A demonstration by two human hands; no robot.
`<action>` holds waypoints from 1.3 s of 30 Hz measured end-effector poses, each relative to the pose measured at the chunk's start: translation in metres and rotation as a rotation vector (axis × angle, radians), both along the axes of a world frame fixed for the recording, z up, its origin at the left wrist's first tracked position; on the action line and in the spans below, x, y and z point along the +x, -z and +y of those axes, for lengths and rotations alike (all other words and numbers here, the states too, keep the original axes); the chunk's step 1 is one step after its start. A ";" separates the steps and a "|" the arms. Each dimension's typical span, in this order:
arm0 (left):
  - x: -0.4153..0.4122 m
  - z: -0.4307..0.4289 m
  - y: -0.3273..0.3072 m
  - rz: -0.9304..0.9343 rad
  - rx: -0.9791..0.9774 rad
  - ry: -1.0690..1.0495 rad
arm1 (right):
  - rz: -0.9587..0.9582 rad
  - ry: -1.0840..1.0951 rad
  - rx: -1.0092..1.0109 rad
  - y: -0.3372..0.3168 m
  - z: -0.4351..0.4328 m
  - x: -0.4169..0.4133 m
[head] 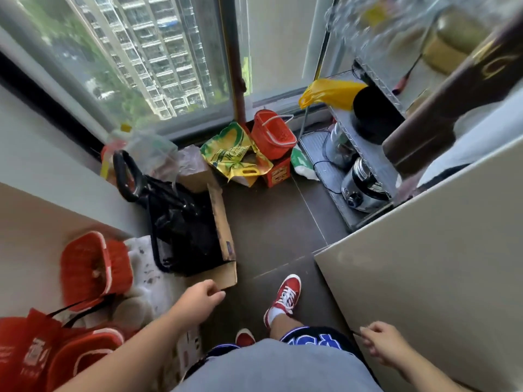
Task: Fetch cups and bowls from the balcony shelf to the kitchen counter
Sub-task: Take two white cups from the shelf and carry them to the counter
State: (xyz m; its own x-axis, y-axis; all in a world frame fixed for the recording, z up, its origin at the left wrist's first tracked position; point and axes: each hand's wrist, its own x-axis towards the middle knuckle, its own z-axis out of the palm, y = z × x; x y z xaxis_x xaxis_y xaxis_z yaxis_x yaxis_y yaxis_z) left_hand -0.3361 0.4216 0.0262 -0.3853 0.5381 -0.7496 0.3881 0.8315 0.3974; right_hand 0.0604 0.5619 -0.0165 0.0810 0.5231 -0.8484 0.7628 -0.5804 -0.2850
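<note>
A metal wire shelf (365,154) stands on the right side of the balcony, behind a beige wall corner. Its upper levels are blurred; glassy items (365,26) show near the top, and I cannot pick out cups or bowls. Steel cookers (360,183) sit on a low tier, a black pot (373,114) above them. My left hand (198,299) hangs low at the left, fingers loosely curled, holding nothing. My right hand (382,345) is low at the right by the beige wall, also loosely curled with nothing in it.
Dark floor tiles (271,222) form a narrow lane ahead. Left of it lie a cardboard box with a black bag (184,224), red baskets (93,267) and red bags. A red bucket (273,134) and yellow-green sack (235,154) sit under the window. A beige wall (430,267) closes the right.
</note>
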 end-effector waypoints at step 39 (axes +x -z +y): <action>-0.061 0.681 -0.467 -0.292 1.597 0.554 | 0.578 0.242 1.677 -0.529 0.492 -0.279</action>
